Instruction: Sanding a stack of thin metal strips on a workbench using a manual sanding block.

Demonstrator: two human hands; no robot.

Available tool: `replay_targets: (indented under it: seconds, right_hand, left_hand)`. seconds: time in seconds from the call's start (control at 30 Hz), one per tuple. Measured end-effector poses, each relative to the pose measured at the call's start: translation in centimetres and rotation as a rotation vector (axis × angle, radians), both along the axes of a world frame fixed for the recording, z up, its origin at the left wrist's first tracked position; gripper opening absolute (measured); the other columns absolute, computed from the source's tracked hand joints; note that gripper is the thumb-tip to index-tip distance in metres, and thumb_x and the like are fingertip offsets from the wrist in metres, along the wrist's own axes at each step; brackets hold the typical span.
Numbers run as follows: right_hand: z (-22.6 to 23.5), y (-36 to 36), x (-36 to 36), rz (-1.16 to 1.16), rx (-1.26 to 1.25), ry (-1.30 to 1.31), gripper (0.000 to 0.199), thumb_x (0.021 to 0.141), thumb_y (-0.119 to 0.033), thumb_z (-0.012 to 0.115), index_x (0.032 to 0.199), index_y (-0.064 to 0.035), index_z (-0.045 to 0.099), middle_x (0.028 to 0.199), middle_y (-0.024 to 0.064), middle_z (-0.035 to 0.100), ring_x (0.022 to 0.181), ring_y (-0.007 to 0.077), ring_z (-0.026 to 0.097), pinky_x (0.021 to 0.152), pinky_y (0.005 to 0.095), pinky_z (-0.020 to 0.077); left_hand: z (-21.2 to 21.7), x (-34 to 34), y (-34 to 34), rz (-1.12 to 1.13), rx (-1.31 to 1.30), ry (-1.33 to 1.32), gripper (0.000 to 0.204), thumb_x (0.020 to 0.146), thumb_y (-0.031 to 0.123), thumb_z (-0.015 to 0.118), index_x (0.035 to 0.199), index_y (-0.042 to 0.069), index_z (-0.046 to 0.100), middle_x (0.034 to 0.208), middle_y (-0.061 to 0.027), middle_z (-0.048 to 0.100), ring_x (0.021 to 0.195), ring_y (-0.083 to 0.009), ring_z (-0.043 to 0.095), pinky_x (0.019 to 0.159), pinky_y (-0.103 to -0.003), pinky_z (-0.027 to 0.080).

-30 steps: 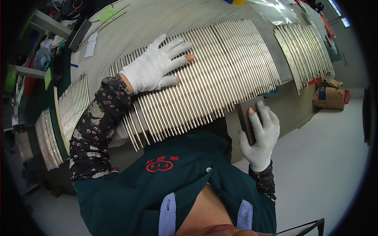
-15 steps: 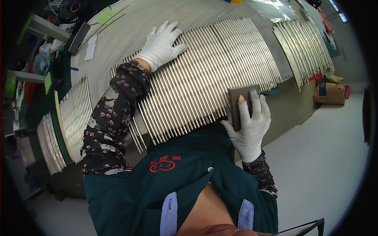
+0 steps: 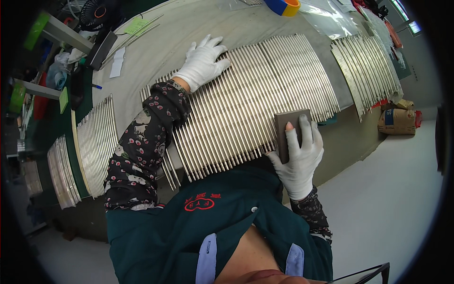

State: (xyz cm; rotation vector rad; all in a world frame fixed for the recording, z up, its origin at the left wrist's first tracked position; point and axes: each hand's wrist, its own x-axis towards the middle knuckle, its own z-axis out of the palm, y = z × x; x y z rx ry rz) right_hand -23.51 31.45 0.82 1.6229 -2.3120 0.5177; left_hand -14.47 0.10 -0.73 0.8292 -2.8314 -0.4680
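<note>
A wide row of thin silver metal rods point(image 3: 246, 99) lies side by side across the grey table point(image 3: 189, 28) in front of me. My left hand point(image 3: 203, 61), in a white glove, presses flat on the far left part of the rods with fingers spread. My right hand point(image 3: 298, 156), also gloved, holds a dark grey sanding block point(image 3: 289, 128) against the near ends of the rods at the table's front edge.
More rod batches lie at the right point(image 3: 369, 71) and at the left point(image 3: 97, 142), point(image 3: 61, 173). A blue and yellow tape roll point(image 3: 283, 6) and clear plastic sheets sit at the back. A small fan point(image 3: 92, 12) and clutter are far left. A cardboard box point(image 3: 397, 120) stands on the floor.
My left hand slid up and left along the rods to their far end. My right hand brought the grey block up from below the table edge onto the near rod ends.
</note>
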Motion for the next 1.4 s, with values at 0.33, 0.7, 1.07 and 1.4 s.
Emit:
replay_targets:
  seconds: [0.33,0.7,1.07,1.4]
  right_hand:
    - [-0.9,0.0,-0.1,0.026,-0.045,0.020,0.092,0.053,-0.030,0.089,0.136,-0.0188,0.049,0.142,0.0146,0.044,0.126,0.0452,0.041,0.090,0.0513,0.0422]
    - [1.3,-0.7,-0.7,0.086,-0.095,-0.130,0.076,0.059,-0.024,0.084,0.128,-0.0109,0.054,0.137,0.0178,0.047,0.120,0.0399,0.046,0.092,0.0475,0.0414]
    - [1.5,-5.8,-2.7,-0.005,-0.128,0.018,0.047,0.069,-0.021,0.068,0.114,-0.0089,0.064,0.128,0.0147,0.055,0.098,0.0352,0.055,0.073,0.0430,0.0474]
    - [3.3,-6.4,0.5,0.227,-0.192,-0.049,0.049,0.068,-0.021,0.067,0.115,-0.0086,0.064,0.127,0.0134,0.056,0.100,0.0356,0.053,0.072,0.0420,0.0477]
  left_hand:
    - [3.2,0.3,1.4,0.050,0.627,0.472,0.046,0.095,0.019,0.059,0.133,-0.003,0.046,0.128,-0.0190,0.058,0.100,-0.0201,0.063,0.080,-0.027,0.052]
    - [4.3,0.1,5.6,0.203,1.161,0.795,0.020,0.098,0.012,0.055,0.114,0.000,0.051,0.087,-0.0080,0.064,0.055,-0.0057,0.055,0.049,-0.017,0.047]
    - [3.5,0.4,5.2,0.198,1.123,0.824,0.016,0.098,0.012,0.055,0.110,0.004,0.051,0.086,-0.0080,0.064,0.054,-0.0069,0.056,0.046,-0.019,0.047]
    - [4.1,0.3,5.2,0.160,1.105,0.834,0.014,0.098,0.011,0.053,0.109,0.003,0.049,0.083,-0.0081,0.063,0.054,-0.0070,0.056,0.046,-0.020,0.048]
